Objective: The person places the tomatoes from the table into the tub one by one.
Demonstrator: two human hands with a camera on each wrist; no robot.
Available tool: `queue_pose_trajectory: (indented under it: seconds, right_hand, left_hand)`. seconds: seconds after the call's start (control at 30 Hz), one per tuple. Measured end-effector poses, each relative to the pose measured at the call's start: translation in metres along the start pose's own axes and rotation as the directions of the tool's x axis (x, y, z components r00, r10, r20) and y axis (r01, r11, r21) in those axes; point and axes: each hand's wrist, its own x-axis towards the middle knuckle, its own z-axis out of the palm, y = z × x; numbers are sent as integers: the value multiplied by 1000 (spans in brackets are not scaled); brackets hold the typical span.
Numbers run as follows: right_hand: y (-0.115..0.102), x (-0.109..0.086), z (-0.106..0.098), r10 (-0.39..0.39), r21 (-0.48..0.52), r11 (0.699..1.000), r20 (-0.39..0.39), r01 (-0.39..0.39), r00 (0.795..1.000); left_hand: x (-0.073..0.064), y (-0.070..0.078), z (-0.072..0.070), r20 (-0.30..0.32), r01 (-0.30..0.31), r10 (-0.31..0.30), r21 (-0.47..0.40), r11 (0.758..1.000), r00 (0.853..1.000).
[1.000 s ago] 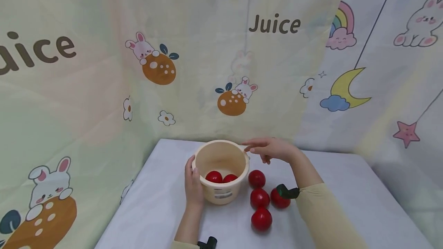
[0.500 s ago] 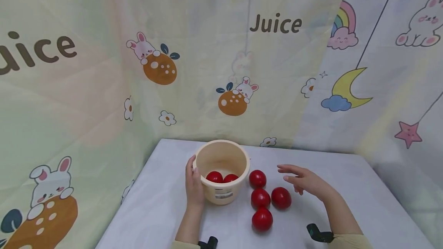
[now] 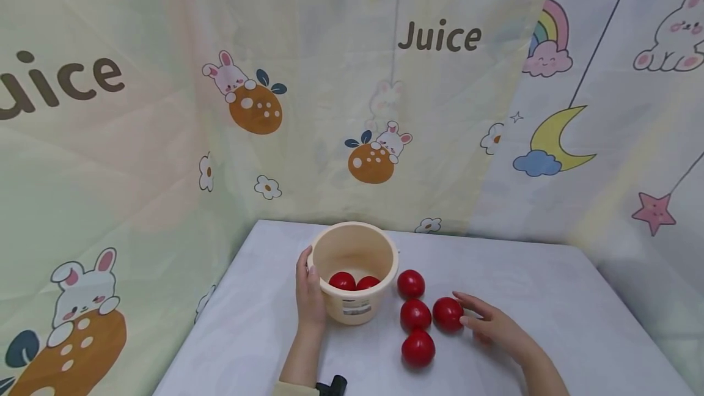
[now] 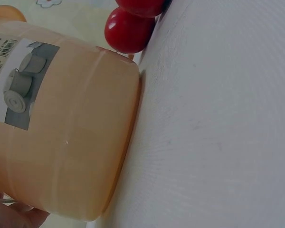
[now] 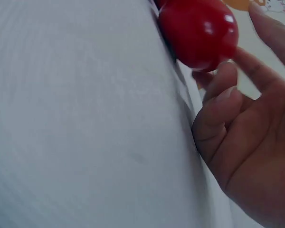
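A cream plastic bucket (image 3: 354, 249) stands on the table, tilted slightly toward me. My left hand (image 3: 310, 292) grips its left side, thumb toward the front. In the left wrist view, the bucket (image 4: 71, 118) hides most of that hand's fingers. Two glossy red balls (image 3: 342, 281) lie inside the bucket. Several more sit to its right. My right hand (image 3: 497, 329) is beside the rightmost red ball (image 3: 448, 315), thumb and fingers spread apart around its right side. The right wrist view shows this ball (image 5: 199, 33) just beyond the fingertips; whether they touch it I cannot tell.
The other loose balls form a rough column: a far one (image 3: 410, 284), a middle one (image 3: 415, 315) and a near one (image 3: 418, 348). A white cloth covers the table (image 3: 550, 286). Behind it hangs a printed curtain (image 3: 308, 157).
My right hand has moved from beside the bucket's rim to the right, then down toward the rightmost red ball. The left hand stays on the bucket, and the balls have not moved.
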Motion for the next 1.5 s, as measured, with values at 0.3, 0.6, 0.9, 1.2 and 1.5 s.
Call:
queue_pose_trajectory:
  seconds: [0.3,0.6,0.9,1.2,1.5]
  right_hand:
    - [7,-3,9,-7,64,998,-23,8,1000]
    - [6,4,17,3,44,999,-80,1,997]
    - [4,8,22,16,25,1000,-152,-12,988]
    - [3,7,26,24,-3,1000,-196,-25,980]
    - [4,3,19,37,28,999,-185,-32,982]
  left_hand:
    - [4,-17,1,-41,-25,26,18,1000,999]
    - [6,-17,0,-38,-27,27,12,1000,999]
    - [6,-12,-2,-40,12,-11,14,1000,999]
    - [6,-13,-1,-40,10,-9,23,1000,999]
    - [4,-17,4,-27,-11,12,8,1000,1000]
